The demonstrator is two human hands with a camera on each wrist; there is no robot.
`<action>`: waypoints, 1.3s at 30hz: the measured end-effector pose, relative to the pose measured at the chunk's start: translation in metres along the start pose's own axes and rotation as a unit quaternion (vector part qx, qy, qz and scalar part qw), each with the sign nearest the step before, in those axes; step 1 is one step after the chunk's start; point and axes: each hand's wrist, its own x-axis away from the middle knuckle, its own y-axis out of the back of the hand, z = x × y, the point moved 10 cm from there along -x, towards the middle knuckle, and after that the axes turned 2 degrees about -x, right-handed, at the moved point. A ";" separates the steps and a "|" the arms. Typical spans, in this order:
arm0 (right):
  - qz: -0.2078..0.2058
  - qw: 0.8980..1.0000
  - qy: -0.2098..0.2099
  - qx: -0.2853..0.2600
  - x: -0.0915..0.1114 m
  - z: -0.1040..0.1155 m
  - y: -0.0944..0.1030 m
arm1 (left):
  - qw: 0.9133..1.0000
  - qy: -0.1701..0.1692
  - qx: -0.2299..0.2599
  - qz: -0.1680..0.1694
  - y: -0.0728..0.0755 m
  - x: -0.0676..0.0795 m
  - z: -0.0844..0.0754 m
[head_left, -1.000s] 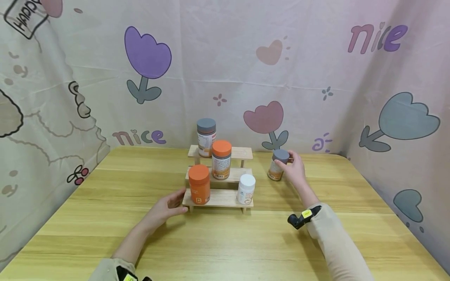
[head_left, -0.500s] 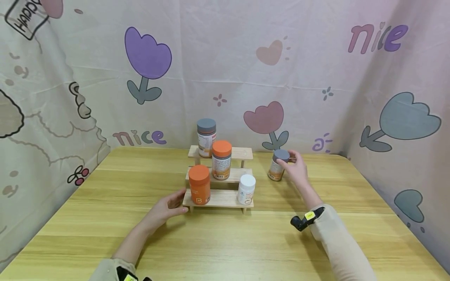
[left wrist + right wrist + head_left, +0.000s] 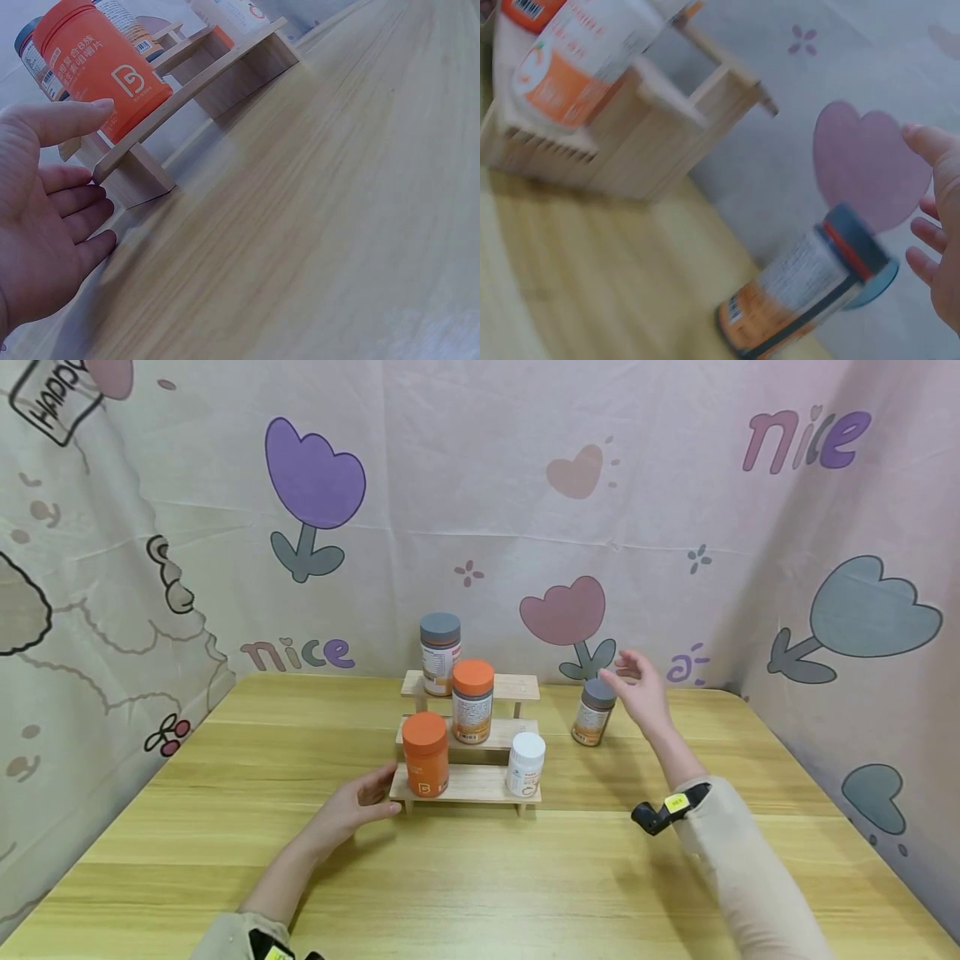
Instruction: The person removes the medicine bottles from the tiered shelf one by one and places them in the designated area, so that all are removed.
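Rising, right fingers point(image 3: 930, 234), now clear of rightmost bottle point(image 3: 592, 718)

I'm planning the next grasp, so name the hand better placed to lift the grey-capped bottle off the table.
Right, probably: the right hand is empty beside the grey-capped bottle; the left hand is beyond the wooden rack.

Soft light casts faint shadows on the table point(image 3: 495, 885); both wrist views look dimmer, the right one blurred.
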 end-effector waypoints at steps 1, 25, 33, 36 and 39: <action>0.004 1.000 0.003 0.001 -0.002 0.005 -0.001 | 1.000 0.000 0.000 0.001 0.000 0.000 0.000; 0.160 0.987 0.032 0.003 -0.019 0.125 -0.085 | 1.000 0.005 -0.011 -0.005 0.003 -0.002 0.000; 0.197 0.980 0.027 -0.008 -0.016 0.142 -0.126 | 1.000 0.002 -0.007 0.000 0.001 0.000 0.000; 0.204 0.979 0.028 0.001 -0.015 0.145 -0.139 | 1.000 0.004 -0.004 -0.001 0.001 0.000 0.001; 0.211 0.977 0.026 0.007 -0.014 0.147 -0.150 | 1.000 0.005 -0.003 -0.002 0.000 0.000 0.001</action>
